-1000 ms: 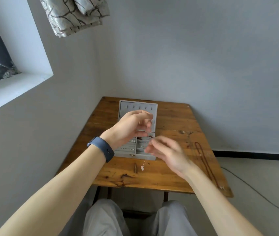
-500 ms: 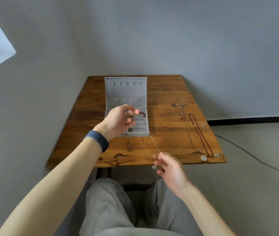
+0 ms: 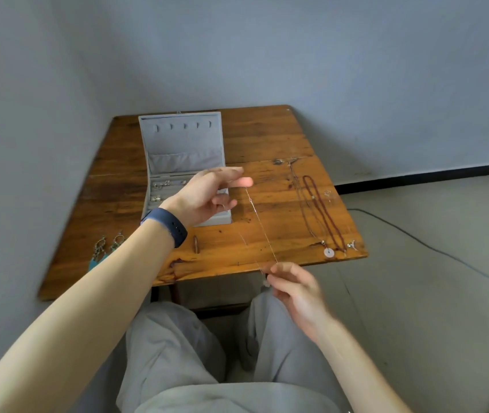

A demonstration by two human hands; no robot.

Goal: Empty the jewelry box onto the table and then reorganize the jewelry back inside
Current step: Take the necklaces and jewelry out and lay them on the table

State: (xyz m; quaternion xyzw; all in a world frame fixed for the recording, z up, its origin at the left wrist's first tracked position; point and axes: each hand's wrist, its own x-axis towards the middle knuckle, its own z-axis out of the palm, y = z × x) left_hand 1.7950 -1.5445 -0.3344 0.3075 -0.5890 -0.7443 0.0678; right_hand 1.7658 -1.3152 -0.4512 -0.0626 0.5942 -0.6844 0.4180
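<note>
Thin chain necklace (image 3: 259,225) stretched taut above front edge of table (image 3: 267,138). Left hand (image 3: 207,198), over open jewelry box (image 3: 182,144) near back edge, fingers curled round chain's far end. Right hand (image 3: 293,289) pinches near end. Beaded necklaces (image 3: 323,216) along right edge.

Grey jewelry box (image 3: 183,144) lies open on the table (image 3: 267,138); thin chain (image 3: 259,220) stretched taut nearby.

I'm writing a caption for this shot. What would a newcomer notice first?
A thin chain stretched between the left hand, raised before the open grey jewelry box, and the right hand, pinching it past the near edge of the table. Then the reddish necklaces laid along the table's right side, and dangly earrings near its left edge.
</note>
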